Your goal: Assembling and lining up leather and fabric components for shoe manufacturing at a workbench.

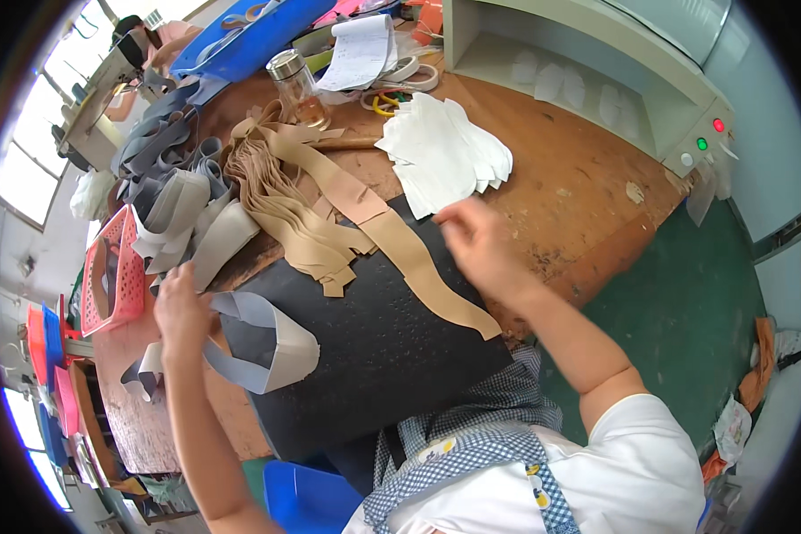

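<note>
At the left side of the black board (pixel 365 338), my left hand (pixel 183 311) is closed around part of a grey strip (pixel 295 354), which loops out over the board. My right hand (pixel 485 254) hovers by the board's far right corner, fingers curled together just below the tip of a stack of white cut pieces (pixel 440 147). Whatever those fingers hold, if anything, is hidden. Between my hands a tan strip (pixel 418 267) lies lengthwise on the board, a pinker length (pixel 347 191) meeting its far end. A bundle of tan strips (pixel 303 236) rests to its left.
Grey strips (pixel 182 209) are heaped on the far left, behind a pink basket (pixel 125 285). A glass jar (pixel 298 89), notepad (pixel 360 53) and tape rolls (pixel 409 76) stand at the back. A machine housing (pixel 596 71) borders the table's far right. Another person (pixel 165 40) sits beyond.
</note>
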The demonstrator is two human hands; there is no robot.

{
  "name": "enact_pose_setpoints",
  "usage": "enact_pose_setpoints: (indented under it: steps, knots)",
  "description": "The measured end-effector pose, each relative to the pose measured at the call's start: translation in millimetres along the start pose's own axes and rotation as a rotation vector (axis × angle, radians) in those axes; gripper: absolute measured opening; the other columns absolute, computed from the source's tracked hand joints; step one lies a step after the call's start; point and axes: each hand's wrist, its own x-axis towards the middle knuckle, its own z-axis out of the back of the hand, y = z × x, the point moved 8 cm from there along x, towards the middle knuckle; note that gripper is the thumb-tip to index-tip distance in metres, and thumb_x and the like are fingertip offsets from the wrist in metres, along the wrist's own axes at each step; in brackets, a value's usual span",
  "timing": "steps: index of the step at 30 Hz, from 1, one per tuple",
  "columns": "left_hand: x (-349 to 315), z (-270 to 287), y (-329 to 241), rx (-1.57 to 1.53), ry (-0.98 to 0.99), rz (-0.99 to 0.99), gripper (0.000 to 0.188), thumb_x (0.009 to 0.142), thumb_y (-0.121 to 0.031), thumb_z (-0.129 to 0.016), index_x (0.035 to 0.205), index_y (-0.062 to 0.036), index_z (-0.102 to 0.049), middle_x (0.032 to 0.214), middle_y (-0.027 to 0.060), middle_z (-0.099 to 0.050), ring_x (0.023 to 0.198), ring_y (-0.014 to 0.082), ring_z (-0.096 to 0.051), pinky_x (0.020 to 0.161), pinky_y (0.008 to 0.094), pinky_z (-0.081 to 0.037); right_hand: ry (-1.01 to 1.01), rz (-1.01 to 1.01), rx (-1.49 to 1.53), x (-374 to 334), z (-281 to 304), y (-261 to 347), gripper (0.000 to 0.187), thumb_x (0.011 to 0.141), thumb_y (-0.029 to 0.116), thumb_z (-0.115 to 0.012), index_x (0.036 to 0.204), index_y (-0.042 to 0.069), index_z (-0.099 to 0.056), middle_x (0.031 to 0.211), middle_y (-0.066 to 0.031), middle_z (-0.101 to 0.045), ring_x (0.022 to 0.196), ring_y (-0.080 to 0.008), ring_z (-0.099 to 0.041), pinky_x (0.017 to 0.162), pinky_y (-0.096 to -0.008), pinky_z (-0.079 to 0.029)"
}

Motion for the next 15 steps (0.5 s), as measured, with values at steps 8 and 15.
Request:
enact_pose_setpoints:
  steps: [8,15]
  knots:
    - [-47,0,-248,-0.585,0.109,-0.590,0.035,0.081,-0.011,-0.074,0.114,-0.0043,-0.063,0.105,0.0146,-0.064,0.103,0.0332,-0.062,0.087,0.0416,-0.053,-0.115,0.246,-0.485,33,24,-35,0.017,0.083,0.000,-0.063,0.100,0.004,-0.062,0.100,-0.0100,-0.062,0.094,-0.0282,-0.061,0.080,-0.0386,-0.051]
    - [-5,-18,-344,-0.733,0.016,-0.614,0.040,0.080,-0.013,-0.076,0.115,-0.0005,-0.061,0.113,0.0176,-0.063,0.107,0.0354,-0.060,0.089,0.0422,-0.050,-0.190,0.091,-0.567,82,44,-85,0.024,0.082,0.004,-0.065,0.105,0.003,-0.063,0.115,-0.0150,-0.060,0.111,-0.0349,-0.056,0.096,-0.0435,-0.046]
